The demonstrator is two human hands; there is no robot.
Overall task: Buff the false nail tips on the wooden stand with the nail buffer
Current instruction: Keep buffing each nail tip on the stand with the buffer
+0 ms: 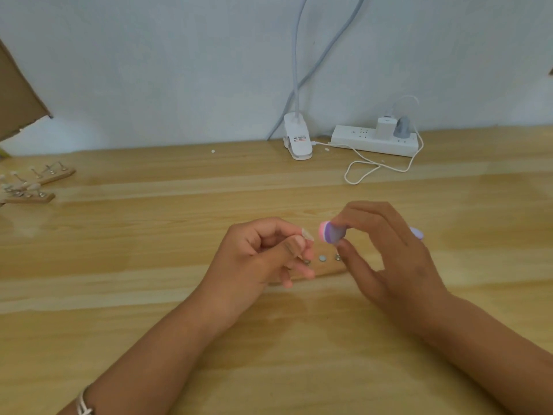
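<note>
— Where's the tip?
— I see one tip (307, 234), pale and translucent. It's pinched between thumb and forefinger of the left hand (257, 256), held up above the stand.
— And the buffer?
— The buffer (330, 232) is gripped in the fingertips of the right hand (386, 253). Its rounded end, a purple face with a pink edge, sits just beside the tip; I can't tell whether they touch. Its far end pokes out past the hand.
— The stand?
— The stand (327, 270) is a light wooden strip lying flat beneath both hands, mostly hidden. I make out three small metal mounts (322, 258) in a row on it.
</note>
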